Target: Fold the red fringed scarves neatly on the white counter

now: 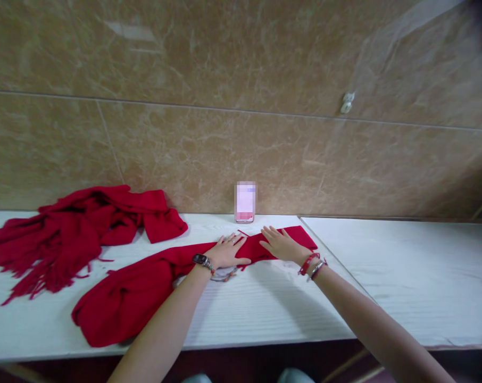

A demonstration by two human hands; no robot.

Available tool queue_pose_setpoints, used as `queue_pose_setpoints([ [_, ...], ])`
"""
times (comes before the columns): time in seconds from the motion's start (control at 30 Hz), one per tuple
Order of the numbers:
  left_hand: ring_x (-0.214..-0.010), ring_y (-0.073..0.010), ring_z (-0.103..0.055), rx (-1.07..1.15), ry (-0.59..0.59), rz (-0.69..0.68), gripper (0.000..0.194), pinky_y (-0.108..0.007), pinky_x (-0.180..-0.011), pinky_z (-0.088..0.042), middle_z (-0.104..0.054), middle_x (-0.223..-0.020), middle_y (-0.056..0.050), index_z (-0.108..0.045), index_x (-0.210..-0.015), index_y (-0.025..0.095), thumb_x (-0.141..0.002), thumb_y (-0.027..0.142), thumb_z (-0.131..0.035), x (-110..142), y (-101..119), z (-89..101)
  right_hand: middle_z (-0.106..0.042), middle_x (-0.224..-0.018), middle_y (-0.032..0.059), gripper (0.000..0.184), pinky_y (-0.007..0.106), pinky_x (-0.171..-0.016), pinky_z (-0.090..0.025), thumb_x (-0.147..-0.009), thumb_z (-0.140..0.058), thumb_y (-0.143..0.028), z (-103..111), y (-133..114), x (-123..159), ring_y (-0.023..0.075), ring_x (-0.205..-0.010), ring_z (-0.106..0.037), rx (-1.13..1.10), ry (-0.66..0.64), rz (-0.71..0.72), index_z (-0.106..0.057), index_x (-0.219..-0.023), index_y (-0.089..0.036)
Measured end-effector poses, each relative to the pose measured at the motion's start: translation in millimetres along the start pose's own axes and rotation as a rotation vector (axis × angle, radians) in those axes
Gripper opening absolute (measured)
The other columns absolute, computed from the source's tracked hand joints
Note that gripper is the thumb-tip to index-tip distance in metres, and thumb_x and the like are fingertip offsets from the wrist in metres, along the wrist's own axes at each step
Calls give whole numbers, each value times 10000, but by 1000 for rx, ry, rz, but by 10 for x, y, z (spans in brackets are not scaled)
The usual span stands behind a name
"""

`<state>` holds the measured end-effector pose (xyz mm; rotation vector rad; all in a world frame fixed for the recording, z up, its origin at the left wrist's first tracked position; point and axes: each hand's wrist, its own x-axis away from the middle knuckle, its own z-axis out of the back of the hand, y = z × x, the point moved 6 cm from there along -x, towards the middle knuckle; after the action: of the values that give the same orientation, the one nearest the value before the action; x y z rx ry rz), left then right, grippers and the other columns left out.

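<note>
A long red scarf [145, 290] lies across the white table [384, 276], stretched from the front left to the middle back. My left hand [227, 250] rests flat on it with fingers spread, a dark watch on the wrist. My right hand [281, 244] lies flat on the scarf's far end, fingers stretched out, red and silver bracelets on the wrist. Both hands press the cloth and hold nothing.
A second red scarf with fringe [77, 229] lies bunched at the back left. A phone [245, 201] stands against the brown marble wall [241, 106]. A seam splits the table right of my hands. The front edge is close to me.
</note>
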<state>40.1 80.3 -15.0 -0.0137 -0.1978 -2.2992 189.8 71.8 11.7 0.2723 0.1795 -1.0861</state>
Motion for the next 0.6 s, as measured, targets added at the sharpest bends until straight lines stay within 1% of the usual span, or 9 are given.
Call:
queue_pose_setpoints([
  [0.07, -1345, -261, -68, 4, -21, 7, 795, -482, -1049, -112, -122, -1472, -101, -159, -1399, 197, -788, 691, -282, -2, -8, -17, -371, -1364, 179, 458, 534, -970, -305, -908, -308, -319, -144, 31, 71, 302, -1272, -296, -5, 3, -16, -410, -1296, -97],
  [0.13, -1344, -260, -75, 2, -28, 7, 804, -477, -1049, -119, -130, -1471, -103, -158, -1400, 189, -787, 695, -277, -5, -5, -21, -352, -1375, 177, 468, 529, -981, -291, -911, -295, -318, -207, 56, 118, 299, -1279, -280, -22, 27, -17, -393, -1306, -88],
  [0.23, -1345, -254, -68, -4, -16, 3, 781, -470, -1051, -113, -140, -1470, -94, -162, -1398, 194, -799, 685, -266, 1, 1, -3, -338, -1383, 179, 470, 521, -992, -274, -914, -287, -320, -203, 75, 118, 292, -1285, -269, -53, 19, -22, -387, -1308, -83],
  [0.3, -1346, -251, -57, -6, 4, 3, 731, -470, -1051, -104, -138, -1473, -76, -163, -1396, 215, -822, 658, -254, 14, 0, 27, -346, -1381, 173, 463, 512, -998, -267, -917, -279, -315, -149, 97, 82, 282, -1286, -270, -105, 19, -51, -391, -1305, -88],
  [0.33, -1345, -251, -56, -9, 23, 4, 705, -471, -1051, -104, -138, -1474, -68, -167, -1395, 224, -834, 642, -250, 24, 2, 51, -353, -1378, 170, 460, 510, -1001, -263, -919, -272, -312, -103, 117, 62, 278, -1289, -265, -142, 39, -73, -395, -1302, -91],
  [0.4, -1342, -257, -74, -31, 86, 1, 674, -469, -1050, -114, -156, -1471, -66, -194, -1388, 228, -844, 621, -269, 45, 21, 122, -371, -1370, 163, 453, 505, -1014, -246, -920, -262, -311, 30, 172, 38, 265, -1302, -238, -230, 143, -110, -418, -1287, -97],
  [0.47, -1332, -262, -125, -73, 177, -32, 665, -452, -1052, -133, -223, -1449, -84, -264, -1364, 218, -832, 611, -336, 67, 87, 207, -419, -1341, 144, 432, 499, -1030, -222, -917, -268, -312, 203, 240, 64, 244, -1308, -228, -322, 328, -122, -460, -1254, -121],
  [0.53, -1305, -259, -212, -116, 266, -104, 646, -417, -1050, -172, -310, -1404, -104, -341, -1326, 203, -812, 588, -417, 81, 206, 267, -503, -1268, 118, 393, 498, -1035, -222, -912, -290, -311, 355, 312, 148, 227, -1286, -284, -405, 529, -115, -518, -1194, -157],
  [0.6, -1267, -255, -293, -141, 327, -176, 639, -386, -1033, -225, -364, -1364, -116, -375, -1303, 189, -797, 568, -464, 78, 342, 277, -580, -1164, 104, 352, 495, -1027, -250, -906, -319, -303, 444, 371, 250, 224, -1230, -380, -466, 675, -112, -572, -1113, -175],
])
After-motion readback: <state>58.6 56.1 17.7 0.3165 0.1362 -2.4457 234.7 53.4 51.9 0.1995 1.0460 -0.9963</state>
